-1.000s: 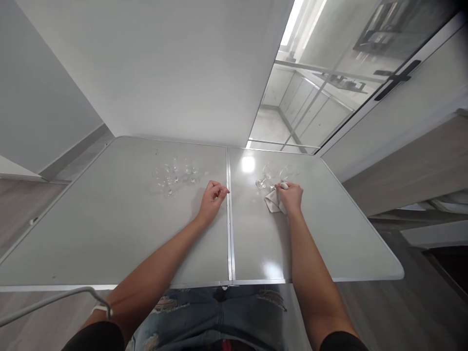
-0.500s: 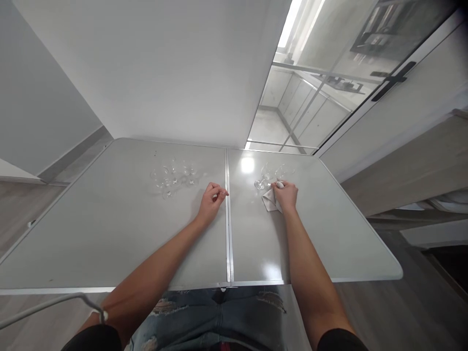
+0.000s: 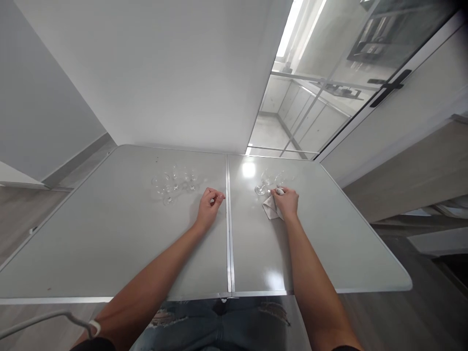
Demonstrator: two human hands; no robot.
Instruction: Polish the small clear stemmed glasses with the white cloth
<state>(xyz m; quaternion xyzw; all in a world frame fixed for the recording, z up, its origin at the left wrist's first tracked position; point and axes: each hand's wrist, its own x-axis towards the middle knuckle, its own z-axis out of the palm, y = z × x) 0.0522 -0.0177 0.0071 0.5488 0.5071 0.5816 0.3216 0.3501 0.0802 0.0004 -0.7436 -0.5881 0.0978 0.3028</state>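
1. Fingers (image 3: 284,194) of the right hand (image 3: 289,204) were closed on a pale cloth (image 3: 270,208), which was folded and hung down to the counter (image 3: 109,243) on the left of this hand.
2. Left hand (image 3: 208,209) was just beside the metal seam (image 3: 229,239), on its left side. Its fingers were curled inward, with the thumb near them; whether they held some small or clear thing, one could not tell.
3. Near the right hand, beyond the cloth, there were clear stemmed glasses (image 3: 261,189). One round base was visible well, but the other shapes were too faint for counting them.
4. More clear glassware (image 3: 175,186) stood in a loose group on the left half of the counter, beyond the left hand and apart from it.
5. Both forearms came over the near edge of the counter, and ripped jeans (image 3: 219,324) were seen below this edge.
6. Behind the counter was a white wall (image 3: 183,73), and to the right, a glass door (image 3: 307,107) with a black handle (image 3: 391,88).
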